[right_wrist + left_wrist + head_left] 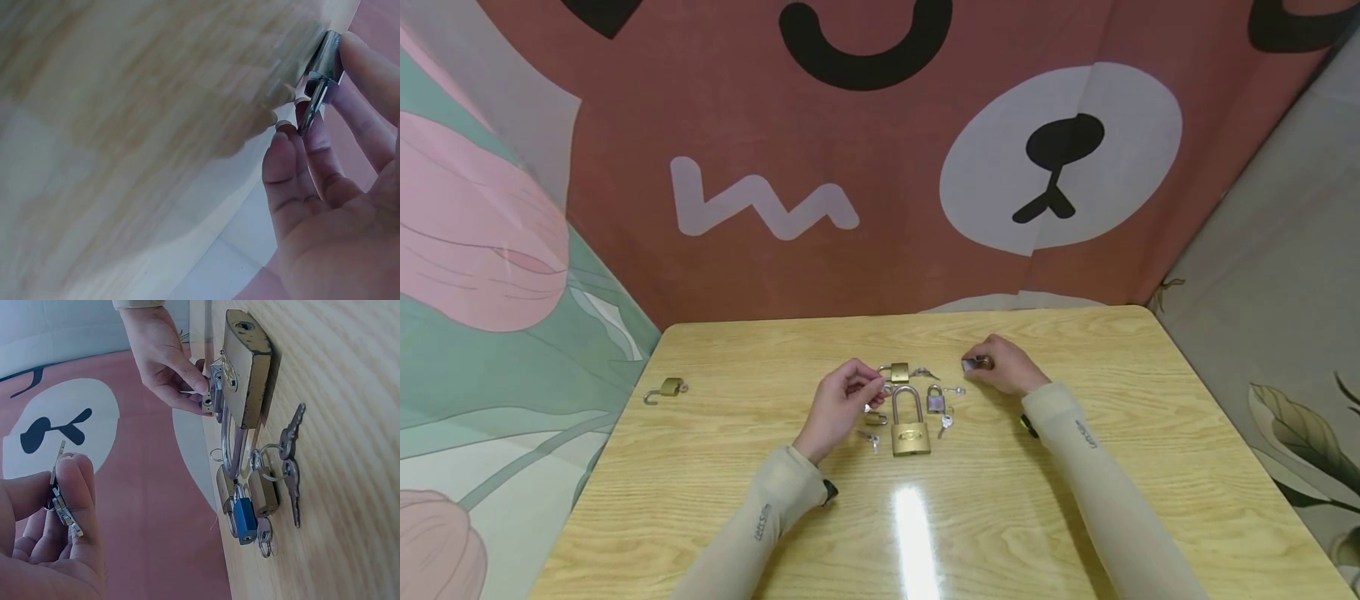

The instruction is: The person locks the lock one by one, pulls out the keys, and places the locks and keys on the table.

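My left hand (844, 407) is raised just left of a group of padlocks and pinches a small bunch of keys (62, 509) between thumb and fingers. To the right of the group, my right hand (1006, 367) grips a small silver-coloured padlock (326, 59) by its body at the tabletop; its shackle points back toward the palm in the right wrist view. Between the hands lies a large brass padlock (911, 438) with a long shackle. Around it are a brass padlock (899, 372), a small silvery padlock (936, 403) and a blue padlock (245, 519).
Loose keys (946, 423) lie right of the large padlock, more keys (872, 440) to its left and others (923, 372) behind it. Far left on the wooden table (737, 517) sits a brass padlock (672, 387) with its shackle swung out. A patterned cloth (760, 275) hangs behind.
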Demonstrator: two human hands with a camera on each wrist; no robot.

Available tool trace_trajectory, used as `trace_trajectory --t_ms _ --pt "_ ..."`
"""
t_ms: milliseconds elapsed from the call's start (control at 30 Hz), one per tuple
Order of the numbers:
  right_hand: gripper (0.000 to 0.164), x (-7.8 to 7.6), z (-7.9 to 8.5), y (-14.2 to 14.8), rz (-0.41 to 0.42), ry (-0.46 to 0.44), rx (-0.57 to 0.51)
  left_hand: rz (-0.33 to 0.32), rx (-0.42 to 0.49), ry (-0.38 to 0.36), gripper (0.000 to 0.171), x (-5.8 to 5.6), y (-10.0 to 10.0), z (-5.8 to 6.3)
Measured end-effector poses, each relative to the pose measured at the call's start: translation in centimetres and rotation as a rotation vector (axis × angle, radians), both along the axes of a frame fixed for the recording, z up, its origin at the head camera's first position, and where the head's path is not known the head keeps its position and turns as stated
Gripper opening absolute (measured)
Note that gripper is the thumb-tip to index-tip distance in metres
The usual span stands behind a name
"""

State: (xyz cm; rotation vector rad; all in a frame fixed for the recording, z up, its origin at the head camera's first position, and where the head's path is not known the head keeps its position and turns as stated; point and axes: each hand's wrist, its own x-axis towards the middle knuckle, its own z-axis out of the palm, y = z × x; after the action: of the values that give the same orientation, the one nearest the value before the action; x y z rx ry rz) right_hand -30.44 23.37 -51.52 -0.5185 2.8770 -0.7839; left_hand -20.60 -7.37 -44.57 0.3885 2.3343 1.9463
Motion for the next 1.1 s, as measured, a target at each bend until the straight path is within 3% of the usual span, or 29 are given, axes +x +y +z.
trace_trajectory --t_ms 100,333,433,533,700,1100 --pt "0.034 0.0 0.0 0.1 0.006 0.005 -0.004 -0.002 0.005 -0.001 0.011 -0.1 0.1 0.0" --pt "0.035 -0.1 -0.2 0.1 0.016 0.016 0.006 -0.011 0.029 0.016 0.017 -1.7 0.2 -3.0" --pt "0.035 0.0 -0.2 0.0 0.015 0.011 0.009 -0.016 0.003 0.041 0.013 -1.9 0.4 -3.0" --pt "0.035 0.0 -0.1 0.0 0.011 0.009 0.011 -0.014 -0.082 0.091 0.010 -2.3 0.9 -3.1" --pt "0.034 -0.1 -0.1 0.1 0.012 0.017 0.003 -0.013 -0.225 0.139 0.010 -3.8 2.8 -3.1" --pt "0.033 -0.3 -0.4 0.0 0.018 0.030 0.008 0.010 -0.252 0.085 0.007 -8.0 7.8 -4.0"
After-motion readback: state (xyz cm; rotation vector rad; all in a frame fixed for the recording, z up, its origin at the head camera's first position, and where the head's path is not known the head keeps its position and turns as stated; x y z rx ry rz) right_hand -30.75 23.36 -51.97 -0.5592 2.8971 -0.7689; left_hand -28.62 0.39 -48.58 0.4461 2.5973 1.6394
